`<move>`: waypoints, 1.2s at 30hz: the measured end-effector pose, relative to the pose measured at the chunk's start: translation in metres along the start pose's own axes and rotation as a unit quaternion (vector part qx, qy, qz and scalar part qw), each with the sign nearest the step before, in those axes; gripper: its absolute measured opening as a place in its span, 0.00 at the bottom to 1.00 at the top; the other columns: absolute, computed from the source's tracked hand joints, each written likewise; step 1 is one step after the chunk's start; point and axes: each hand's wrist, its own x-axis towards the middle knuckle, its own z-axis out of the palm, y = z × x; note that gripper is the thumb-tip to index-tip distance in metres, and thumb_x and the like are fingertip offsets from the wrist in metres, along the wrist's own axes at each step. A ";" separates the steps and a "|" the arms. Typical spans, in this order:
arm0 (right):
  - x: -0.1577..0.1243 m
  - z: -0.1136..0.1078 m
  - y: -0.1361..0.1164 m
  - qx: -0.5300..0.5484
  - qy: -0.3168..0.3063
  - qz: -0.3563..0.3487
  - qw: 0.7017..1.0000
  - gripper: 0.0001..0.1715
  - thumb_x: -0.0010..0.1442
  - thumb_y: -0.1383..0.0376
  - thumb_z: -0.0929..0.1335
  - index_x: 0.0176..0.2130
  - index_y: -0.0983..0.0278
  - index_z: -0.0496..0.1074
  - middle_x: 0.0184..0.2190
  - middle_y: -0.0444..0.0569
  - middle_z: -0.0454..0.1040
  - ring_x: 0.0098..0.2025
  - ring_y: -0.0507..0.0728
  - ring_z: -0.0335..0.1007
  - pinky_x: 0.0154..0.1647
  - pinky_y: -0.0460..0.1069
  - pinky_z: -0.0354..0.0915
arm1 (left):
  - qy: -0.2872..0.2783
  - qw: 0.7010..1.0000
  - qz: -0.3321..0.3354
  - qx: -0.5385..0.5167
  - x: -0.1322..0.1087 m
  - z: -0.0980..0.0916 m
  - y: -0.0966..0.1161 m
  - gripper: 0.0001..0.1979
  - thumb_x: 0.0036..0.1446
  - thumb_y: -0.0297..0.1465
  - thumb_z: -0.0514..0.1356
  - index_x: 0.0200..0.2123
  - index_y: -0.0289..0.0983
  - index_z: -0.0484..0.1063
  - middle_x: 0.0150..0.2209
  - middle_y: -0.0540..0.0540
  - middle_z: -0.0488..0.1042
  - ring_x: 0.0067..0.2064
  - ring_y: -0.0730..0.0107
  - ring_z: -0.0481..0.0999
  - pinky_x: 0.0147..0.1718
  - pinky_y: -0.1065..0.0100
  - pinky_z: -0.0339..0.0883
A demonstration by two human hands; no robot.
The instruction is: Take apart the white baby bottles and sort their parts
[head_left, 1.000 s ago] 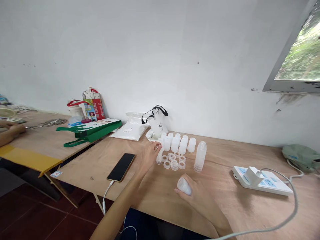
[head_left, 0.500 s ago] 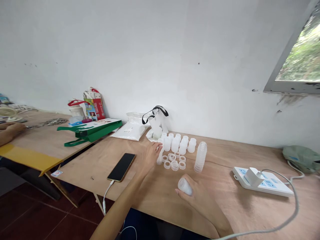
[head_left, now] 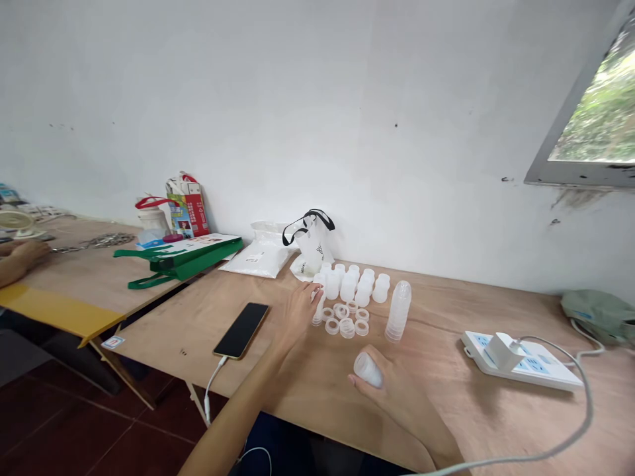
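Observation:
My right hand (head_left: 399, 390) grips a translucent plastic bottle (head_left: 368, 369) on its side, low on the plywood table (head_left: 302, 390). My left hand (head_left: 297, 314) reaches over the table, its fingertips at the top of a thin upright translucent stack (head_left: 318, 311). Whether those fingers hold the stack is hidden. Just right of it lie several translucent plastic rings (head_left: 344, 318). Behind them stand several frosted bottles (head_left: 348, 286) in rows. A tall stack of clear cups (head_left: 397, 312) stands to their right.
A black smartphone (head_left: 241, 330) lies left of my left hand, with a white cable (head_left: 211, 383) trailing off the table edge. A white power strip (head_left: 516, 360) sits right. White bags (head_left: 258, 259) stand by the wall. A co-worker's hand (head_left: 30, 252) rests on the adjoining table.
Both hands stay almost in place, with the same bottle in my right hand. The whole view shifts slightly.

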 end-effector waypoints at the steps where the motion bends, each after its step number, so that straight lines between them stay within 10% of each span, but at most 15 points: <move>1: 0.000 0.000 0.000 -0.001 0.000 0.003 1.000 0.12 0.66 0.53 0.67 0.37 0.57 0.68 0.30 0.43 0.77 0.34 0.59 0.76 0.33 0.48 0.60 | 0.000 1.000 -0.002 0.001 0.000 0.000 0.000 0.09 0.68 0.30 0.56 0.46 0.38 0.76 0.46 0.44 0.80 0.41 0.61 0.79 0.42 0.63 0.69; 14: 0.000 0.003 -0.002 0.026 0.007 -0.009 1.000 0.11 0.65 0.53 0.67 0.37 0.57 0.69 0.29 0.42 0.77 0.32 0.60 0.76 0.32 0.48 0.61 | 0.095 0.995 -0.018 -0.039 -0.050 -0.019 0.028 0.13 0.68 0.38 0.57 0.52 0.41 0.71 0.45 0.46 0.75 0.39 0.62 0.73 0.42 0.61 0.67; 23: 0.003 0.011 -0.002 0.054 -0.014 -0.009 0.998 0.12 0.64 0.55 0.68 0.47 0.55 0.71 0.33 0.44 0.80 0.36 0.62 0.78 0.35 0.49 0.63 | -0.211 0.949 0.050 -0.229 -0.088 -0.017 0.059 0.14 0.70 0.40 0.58 0.52 0.42 0.76 0.43 0.48 0.77 0.40 0.66 0.75 0.39 0.68 0.67; 32: 0.005 0.019 0.009 0.174 0.036 0.000 0.984 0.28 0.62 0.55 0.69 0.59 0.56 0.62 0.46 0.50 0.79 0.45 0.64 0.79 0.42 0.53 0.70 | -0.283 0.906 0.112 -0.296 -0.088 -0.038 0.060 0.22 0.66 0.42 0.64 0.61 0.50 0.72 0.64 0.47 0.68 0.63 0.58 0.68 0.63 0.60 0.60; 36: 0.006 0.024 0.006 0.225 0.057 -0.030 0.972 0.41 0.59 0.58 0.70 0.66 0.58 0.53 0.56 0.56 0.74 0.51 0.63 0.77 0.45 0.54 0.71 | -0.308 0.898 0.106 -0.295 -0.087 -0.037 0.061 0.20 0.67 0.41 0.62 0.60 0.47 0.72 0.60 0.46 0.73 0.58 0.59 0.72 0.57 0.61 0.64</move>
